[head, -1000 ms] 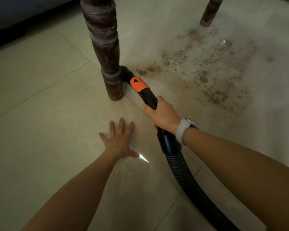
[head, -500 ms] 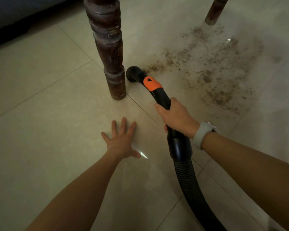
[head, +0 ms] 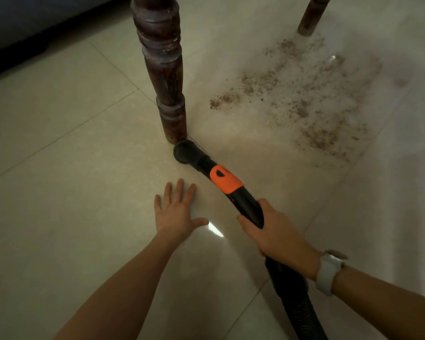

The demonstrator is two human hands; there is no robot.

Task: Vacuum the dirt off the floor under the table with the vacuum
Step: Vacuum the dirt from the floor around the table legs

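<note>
Vacuum nozzle (head: 185, 151), black and round-mouthed, sits low at the floor just beside the foot of the near table leg (head: 163, 69). Behind it runs a curved black tube with an orange collar (head: 225, 179), then a ribbed black hose (head: 297, 303) leading off the lower edge. Right hand (head: 277, 235) is wrapped around the tube behind the collar, fingers curled under it, forearm extended from the lower right; a pale grey wristwatch (head: 329, 271) sits on that wrist. Left hand (head: 176, 212) lies flat, palm down, fingers spread straight on the floor (head: 59, 168), gripping nothing, to the left of the tube and apart from it. Floor is glossy pale tile with thin grout lines. Dirt (head: 304, 99), brown and granular, is scattered to the right of the near leg, well apart from the nozzle. Near leg is dark turned wood, scuffed; a second leg (head: 312, 15) stands further back.
</note>
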